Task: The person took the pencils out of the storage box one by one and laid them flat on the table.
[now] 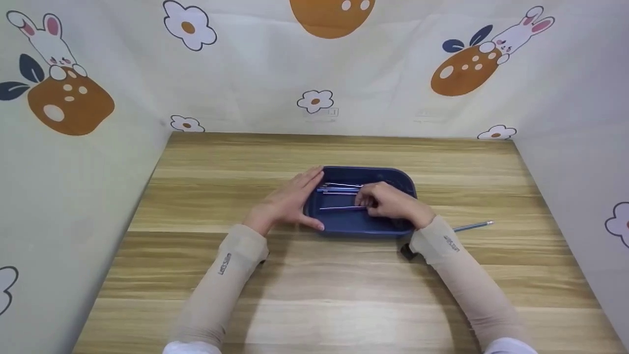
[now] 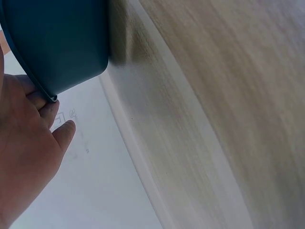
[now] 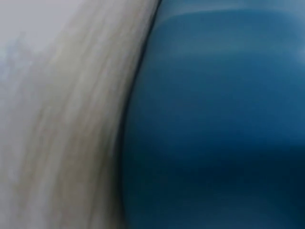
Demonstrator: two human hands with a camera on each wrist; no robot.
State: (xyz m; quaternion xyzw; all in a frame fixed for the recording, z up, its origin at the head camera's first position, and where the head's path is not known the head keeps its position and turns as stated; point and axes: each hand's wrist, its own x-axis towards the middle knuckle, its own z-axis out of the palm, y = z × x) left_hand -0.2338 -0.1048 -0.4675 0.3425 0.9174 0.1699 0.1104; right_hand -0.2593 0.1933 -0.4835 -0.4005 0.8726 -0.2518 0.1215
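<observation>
A dark blue plastic bin (image 1: 363,227) with rounded corners sits on the table, several slim pencils (image 1: 339,189) lying in its far left part. My left hand (image 1: 290,199) braces the bin's left end, fingers straight along the far corner and thumb spread toward the near side. In the left wrist view, fingertips (image 2: 50,112) show right at the bin's rim. My right hand (image 1: 385,199) reaches inside with curled fingers, pinching the right end of a thin, dark purplish pencil (image 1: 339,208) low over the bin floor. The right wrist view shows only the bin's blue outer wall (image 3: 214,105).
A blue pencil (image 1: 474,226) with a pale end lies on the table right of the bin, partly hidden by the right sleeve. Printed fabric walls (image 1: 255,73) enclose the wood-grain table (image 1: 334,295) at the back and both sides.
</observation>
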